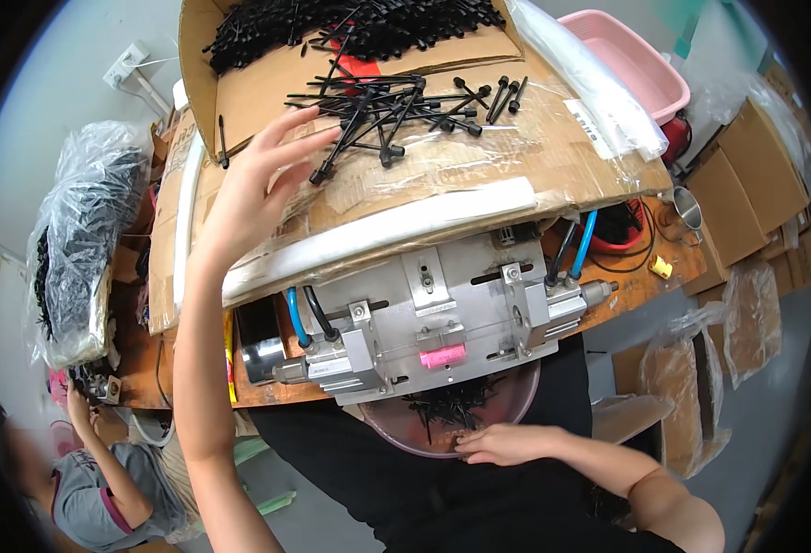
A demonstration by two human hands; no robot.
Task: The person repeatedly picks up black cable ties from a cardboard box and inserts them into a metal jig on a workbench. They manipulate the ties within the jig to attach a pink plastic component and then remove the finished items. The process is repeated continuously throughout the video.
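My left hand [272, 170] is raised over the cardboard-topped surface with its fingers spread. Its fingertips reach the near left edge of a loose pile of thin black rods with thicker ends [396, 106]; nothing shows between them. Low in front of me, my right hand [507, 444] is closed at the near rim of a translucent pinkish basin [527, 405], fingers over the edge. More black rods [452, 403] lie in the basin. Between the hands is a metal fixture [442, 295] with a cylinder on each side and a small pink roll [442, 356] at its front.
An open carton [198, 83] full of black rods stands at the back. A pink tub [622, 64] and clear plastic sheeting [599, 92] lie at the back right. Blue hoses [585, 244] rise from the fixture. Another person [111, 488] works at the far left.
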